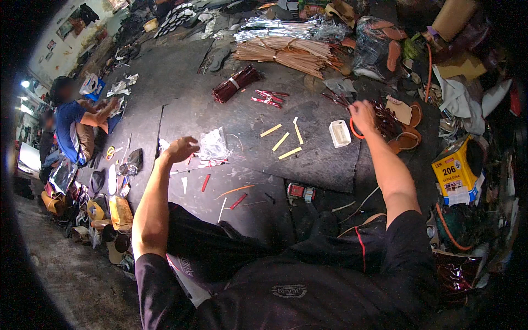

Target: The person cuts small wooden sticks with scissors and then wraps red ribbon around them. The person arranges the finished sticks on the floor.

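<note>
My left hand [181,149] hovers over the dark work surface beside a crumpled clear plastic bag [214,144], its fingers apart and slightly curled, with nothing seen in them. To the right, my right hand [363,116] is closed on some dark red strips [336,99], which stick out to the left of its fingers. More dark red strips [385,118] lie in a loose pile just beyond that wrist. Partly hidden by the same hand is an orange curved piece [356,131]. A white rectangular tub [340,134] stands left of it. Several short yellow strips [280,142] are spread between my hands.
A tied dark red bundle [236,83] and larger bundles of tan strips [283,52] lie farther off. Brown sandals [404,140] and a yellow bag [457,170] sit at right. Scissors [111,152] lie at left, near a seated person in blue [77,129].
</note>
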Demonstrator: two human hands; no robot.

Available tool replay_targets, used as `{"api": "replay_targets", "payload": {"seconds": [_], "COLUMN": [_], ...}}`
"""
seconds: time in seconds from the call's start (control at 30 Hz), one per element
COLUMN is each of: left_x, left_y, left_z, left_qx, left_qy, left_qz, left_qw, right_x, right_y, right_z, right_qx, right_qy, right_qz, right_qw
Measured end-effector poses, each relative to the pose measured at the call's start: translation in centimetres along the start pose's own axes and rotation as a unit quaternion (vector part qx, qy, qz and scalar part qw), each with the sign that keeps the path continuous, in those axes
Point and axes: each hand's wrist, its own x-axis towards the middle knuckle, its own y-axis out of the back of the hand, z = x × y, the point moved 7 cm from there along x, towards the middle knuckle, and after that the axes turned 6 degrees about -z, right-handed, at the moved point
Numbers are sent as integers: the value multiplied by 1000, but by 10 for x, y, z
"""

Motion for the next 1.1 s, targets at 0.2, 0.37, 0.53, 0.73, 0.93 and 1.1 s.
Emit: {"api": "replay_targets", "payload": {"seconds": [0.2,0.37,0.53,0.73,0.93,1.1], "left_x": [-72,-124,-105,-68,-54,-51], "left_y": [74,47,4,-13,-22,-27], "left_z": [166,234,189,145,137,120], "left_qx": [-179,-31,-51,68,33,66], "left_qy": [-201,-193,-145,-73,-39,-71], "left_qz": [81,-39,-34,17,-47,-1], "left_qw": [960,980,988,995,998,995], "right_x": [0,-5,-1,39,59,54], "right_y": [-68,-138,-177,-175,-212,-229], "right_z": [-124,-147,-124,-170,-217,-221], "right_qx": [50,9,-118,128,93,77], "right_qy": [188,76,28,101,168,167], "right_qz": [-96,-228,-266,-119,-102,-117], "right_qw": [976,971,956,979,976,976]}}
